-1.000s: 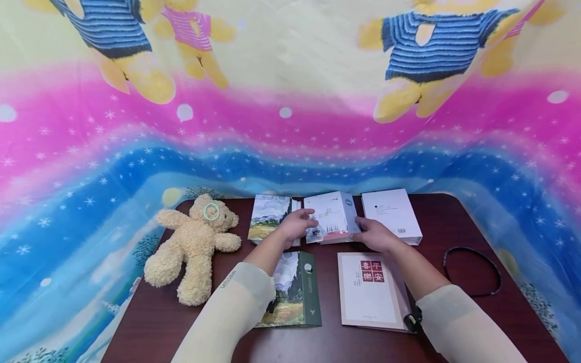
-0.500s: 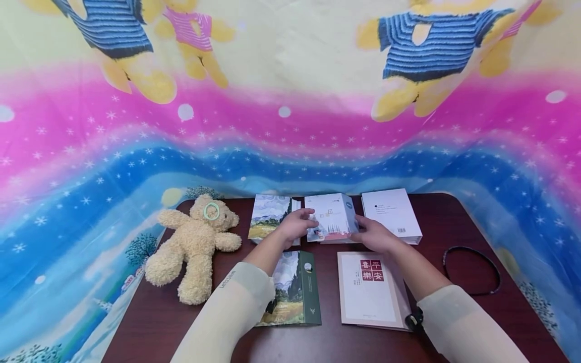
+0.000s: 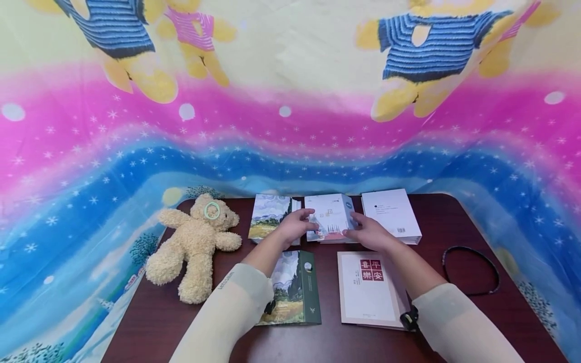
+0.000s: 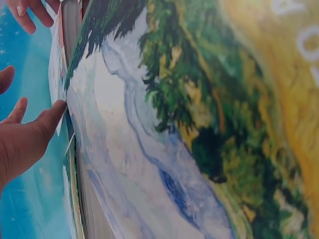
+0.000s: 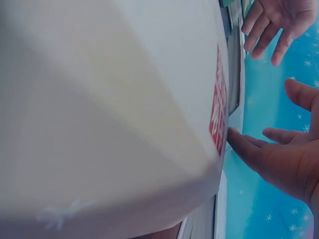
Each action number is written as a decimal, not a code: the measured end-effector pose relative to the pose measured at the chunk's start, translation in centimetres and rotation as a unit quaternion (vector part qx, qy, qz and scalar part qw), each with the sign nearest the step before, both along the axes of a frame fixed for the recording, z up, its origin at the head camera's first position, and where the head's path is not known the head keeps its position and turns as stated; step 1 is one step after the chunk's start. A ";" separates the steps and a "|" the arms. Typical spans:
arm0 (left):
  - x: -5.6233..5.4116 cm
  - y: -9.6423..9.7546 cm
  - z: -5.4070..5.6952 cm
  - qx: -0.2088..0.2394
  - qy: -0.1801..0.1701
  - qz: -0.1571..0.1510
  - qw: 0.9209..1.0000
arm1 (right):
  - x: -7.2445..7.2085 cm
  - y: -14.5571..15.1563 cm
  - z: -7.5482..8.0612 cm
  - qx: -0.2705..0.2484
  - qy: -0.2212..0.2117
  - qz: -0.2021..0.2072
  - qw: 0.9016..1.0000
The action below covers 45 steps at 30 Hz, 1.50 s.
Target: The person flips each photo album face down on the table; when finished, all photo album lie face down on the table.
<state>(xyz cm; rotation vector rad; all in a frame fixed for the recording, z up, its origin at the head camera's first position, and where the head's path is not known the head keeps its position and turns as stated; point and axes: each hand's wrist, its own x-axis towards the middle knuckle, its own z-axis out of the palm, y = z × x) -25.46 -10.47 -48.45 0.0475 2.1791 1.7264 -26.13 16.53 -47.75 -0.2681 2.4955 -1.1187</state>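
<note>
At the back of the table lies a white book (image 3: 330, 217) with small drawings and a pink lower edge, between my two hands. My left hand (image 3: 297, 227) is at its left side, fingers spread and overlapping the cover in the head view. On the other side, my right hand (image 3: 371, 233) has thumb and fingers apart, fingertips right at the book's right edge. Both wrist views show loosely extended fingers. Below my forearms lie a landscape-painting book (image 3: 288, 287) with a dark green spine and a pale book (image 3: 369, 287) with red square characters.
A second landscape book (image 3: 272, 217) lies back left, and a white book (image 3: 391, 214) back right. A teddy bear (image 3: 195, 247) with a green ring on its head occupies the left side. A thin dark cord loop (image 3: 497, 272) lies at right. Printed cloth (image 3: 281, 141) hangs behind the table.
The white illustrated book has straightened from a slight tilt and settled lower between my hands. My right hand has shifted slightly left; my left hand has stayed nearly in place.
</note>
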 end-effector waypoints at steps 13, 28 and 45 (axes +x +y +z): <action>0.1 -1.8 0.4 -0.004 -0.002 0.014 1.000 | 0.1 -2.3 0.5 -0.019 0.015 -0.003 1.000; 0.4 -3.3 0.2 0.015 -0.005 0.040 0.999 | 0.1 -6.0 0.1 -0.073 0.001 0.008 0.997; 1.1 -6.3 0.2 0.002 0.010 0.081 0.997 | -0.1 -10.0 -1.1 -0.136 -0.043 -0.002 0.990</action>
